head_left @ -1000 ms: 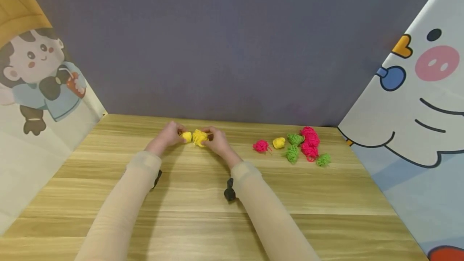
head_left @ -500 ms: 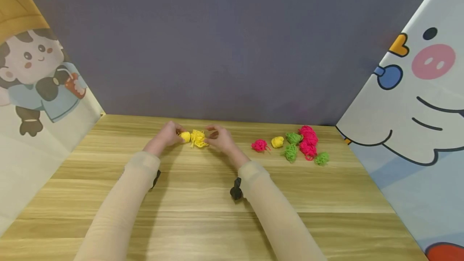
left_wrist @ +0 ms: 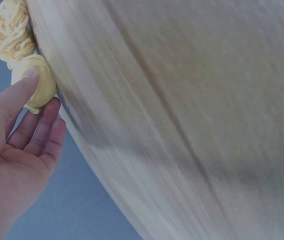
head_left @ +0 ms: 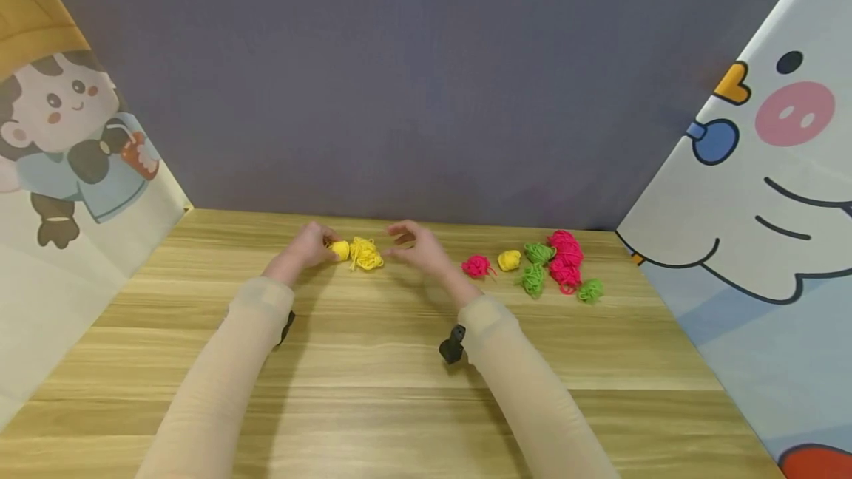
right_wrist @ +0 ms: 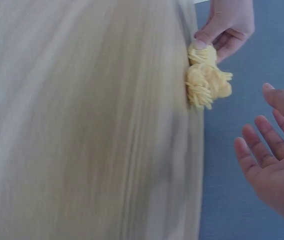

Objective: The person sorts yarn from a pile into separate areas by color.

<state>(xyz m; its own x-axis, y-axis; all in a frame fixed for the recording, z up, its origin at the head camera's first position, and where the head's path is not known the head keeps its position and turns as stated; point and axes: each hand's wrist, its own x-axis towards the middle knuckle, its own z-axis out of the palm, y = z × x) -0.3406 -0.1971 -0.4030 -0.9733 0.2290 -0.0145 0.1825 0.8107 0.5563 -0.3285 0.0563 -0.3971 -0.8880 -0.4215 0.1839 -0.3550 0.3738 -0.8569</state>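
My left hand [head_left: 308, 246] pinches a small, tightly wound yellow yarn ball [left_wrist: 43, 82] between thumb and fingers at the back left of the table. Right beside it, touching or nearly so, lies a looser yellow yarn bundle [head_left: 365, 253] with loops sticking out. My right hand [head_left: 421, 248] is just to the right of that bundle, apart from it, with nothing in its grasp. In the right wrist view its fingers [right_wrist: 260, 145] are spread and relaxed, and both yellow yarn pieces sit by the left hand.
Farther right on the wooden table [head_left: 373, 361] lie a pink yarn ball [head_left: 476, 266], a yellow yarn ball [head_left: 509, 260], several green yarn bundles [head_left: 534, 280] and a larger pink yarn heap [head_left: 566, 260]. A grey panel [head_left: 399, 94] stands behind, with printed panels at both sides.
My right hand has let go of the loose yellow yarn bundle and drawn away to the right, its fingers opening. The left hand keeps its hold on the yellow yarn ball.
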